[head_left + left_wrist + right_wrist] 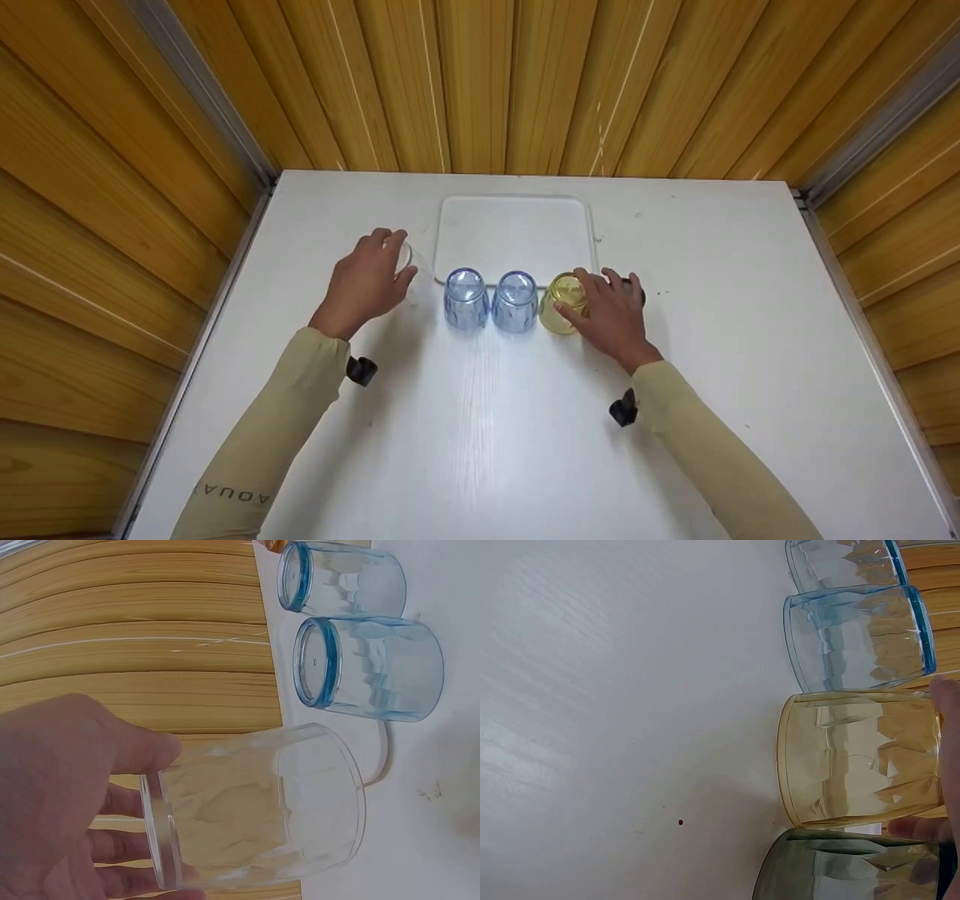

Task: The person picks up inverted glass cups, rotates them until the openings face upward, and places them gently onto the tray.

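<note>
A clear drinking glass [247,810], upside down, is held at its base by my left hand [365,281], thumb on one side and fingers on the other. In the left wrist view it leans slightly. My right hand [613,319] grips an upturned yellow glass [556,319] near its base. Beside that stands a dark grey-green glass [840,870], mostly hidden under the right hand in the head view. Between the hands, two upturned blue glasses, the left one [466,300] and the right one [515,301], stand side by side.
A white rectangular tray [514,232] lies behind the row of glasses on the white table [480,420]. Wood-slat walls [472,90] rise at the back and both sides.
</note>
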The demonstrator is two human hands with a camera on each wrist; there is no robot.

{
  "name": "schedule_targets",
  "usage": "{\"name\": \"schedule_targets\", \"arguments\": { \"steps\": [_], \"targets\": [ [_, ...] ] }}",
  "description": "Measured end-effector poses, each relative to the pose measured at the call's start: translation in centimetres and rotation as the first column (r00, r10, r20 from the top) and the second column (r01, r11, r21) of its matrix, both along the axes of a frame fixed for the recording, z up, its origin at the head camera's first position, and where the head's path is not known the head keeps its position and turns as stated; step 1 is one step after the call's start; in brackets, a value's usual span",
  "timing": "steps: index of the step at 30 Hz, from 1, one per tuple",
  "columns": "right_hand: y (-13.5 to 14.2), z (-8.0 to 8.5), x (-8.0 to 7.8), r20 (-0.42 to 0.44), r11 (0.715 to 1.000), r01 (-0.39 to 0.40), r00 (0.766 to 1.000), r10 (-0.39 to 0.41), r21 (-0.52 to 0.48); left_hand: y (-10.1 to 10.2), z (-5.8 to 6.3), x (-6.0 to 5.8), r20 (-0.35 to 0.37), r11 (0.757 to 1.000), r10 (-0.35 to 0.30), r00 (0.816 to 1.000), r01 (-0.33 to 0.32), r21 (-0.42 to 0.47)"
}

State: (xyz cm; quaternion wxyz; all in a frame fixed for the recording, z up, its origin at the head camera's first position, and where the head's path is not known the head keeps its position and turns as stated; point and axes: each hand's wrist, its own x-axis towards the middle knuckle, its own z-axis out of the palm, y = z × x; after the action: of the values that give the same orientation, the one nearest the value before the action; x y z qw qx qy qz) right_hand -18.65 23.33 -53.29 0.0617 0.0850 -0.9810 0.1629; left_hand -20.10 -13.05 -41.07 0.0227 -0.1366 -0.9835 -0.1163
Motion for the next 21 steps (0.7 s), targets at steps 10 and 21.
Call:
{"name": "schedule_targets", "arguments": {
  "steps": [10,21],
  "targets": [
    [-0.03,-0.04,-0.06,0.010,1.000,0.002,1.000,-0.002,0.003,-0.24,0.52,-0.02,-0.002,1.000,0.004,1.000,-0.004,0.021],
    [-0.02,-0.06,-0.07,0.017,1.000,0.005,1.000,-0.005,0.009,-0.37,0.65,-0.08,-0.006,0.999,0.009,1.000,-0.009,0.046]
  ]
}}
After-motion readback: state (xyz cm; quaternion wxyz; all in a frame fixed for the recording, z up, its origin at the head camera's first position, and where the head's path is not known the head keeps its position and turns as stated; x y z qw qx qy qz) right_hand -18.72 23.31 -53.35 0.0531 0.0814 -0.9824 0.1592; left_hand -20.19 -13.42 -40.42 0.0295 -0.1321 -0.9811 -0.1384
